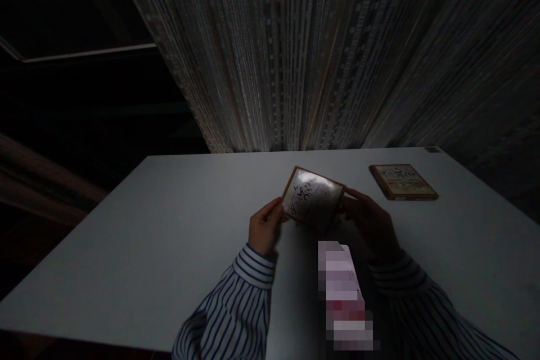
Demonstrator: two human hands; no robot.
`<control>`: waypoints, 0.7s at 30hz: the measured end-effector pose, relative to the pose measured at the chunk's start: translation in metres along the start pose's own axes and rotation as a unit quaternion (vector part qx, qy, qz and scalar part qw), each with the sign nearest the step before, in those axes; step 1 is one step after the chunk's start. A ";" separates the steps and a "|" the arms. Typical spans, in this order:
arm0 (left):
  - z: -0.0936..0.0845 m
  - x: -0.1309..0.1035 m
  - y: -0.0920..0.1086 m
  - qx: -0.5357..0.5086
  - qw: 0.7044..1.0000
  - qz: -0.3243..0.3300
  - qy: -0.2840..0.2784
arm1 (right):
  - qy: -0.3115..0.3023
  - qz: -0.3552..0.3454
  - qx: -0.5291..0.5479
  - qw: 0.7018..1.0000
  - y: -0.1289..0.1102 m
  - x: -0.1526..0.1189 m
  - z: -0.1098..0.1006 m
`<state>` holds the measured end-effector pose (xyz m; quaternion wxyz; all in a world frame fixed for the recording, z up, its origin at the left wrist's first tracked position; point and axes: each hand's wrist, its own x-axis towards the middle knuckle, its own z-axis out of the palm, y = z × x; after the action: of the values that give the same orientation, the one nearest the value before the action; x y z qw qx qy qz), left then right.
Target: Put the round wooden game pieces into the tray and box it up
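Between my two hands is a thin, flat box (314,198) with brown edges and a glossy pale face bearing dark brush-like characters. It tilts above the table, and light glares off its upper part. My left hand (265,226) pinches the left edge between thumb and fingers. At the right edge, my right hand (371,224) is closed on the box, its fingers partly lost in shadow. A second flat box (404,181) of similar look lies on the table to the right, apart from both hands.
The white table (177,225) runs to a striped string curtain (270,67) behind it. Near me, between my forearms, is a bright pinkish thing (343,292), mostly blurred out by pixels. A small dark patch (431,149) sits at the far right corner. The room is dim.
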<state>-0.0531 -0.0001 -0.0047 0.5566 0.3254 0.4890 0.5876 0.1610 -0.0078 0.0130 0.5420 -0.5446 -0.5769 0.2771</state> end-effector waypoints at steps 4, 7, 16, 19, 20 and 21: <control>-0.001 0.000 0.001 -0.007 1.000 0.002 -0.003 | 0.002 0.002 0.015 1.000 0.002 0.001 -0.003; -0.002 0.001 0.000 0.002 1.000 0.011 -0.004 | 0.009 -0.001 0.012 1.000 0.004 0.002 -0.005; -0.004 0.002 -0.002 0.033 0.999 0.026 0.000 | 0.025 -0.004 -0.015 1.000 0.004 0.002 -0.005; -0.005 0.002 -0.001 0.039 0.999 0.031 0.002 | 0.021 -0.006 -0.030 0.999 0.006 0.002 -0.005; -0.005 0.002 -0.001 0.043 0.998 0.036 0.004 | 0.018 -0.007 -0.034 0.999 0.006 0.002 -0.006; -0.005 0.002 -0.001 0.048 0.998 0.040 0.006 | 0.015 -0.009 -0.036 0.999 0.005 0.002 -0.005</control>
<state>-0.0579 0.0003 -0.0071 0.5131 0.3676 0.5067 0.5873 0.1681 -0.0061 0.0104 0.5331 -0.5627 -0.5831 0.2430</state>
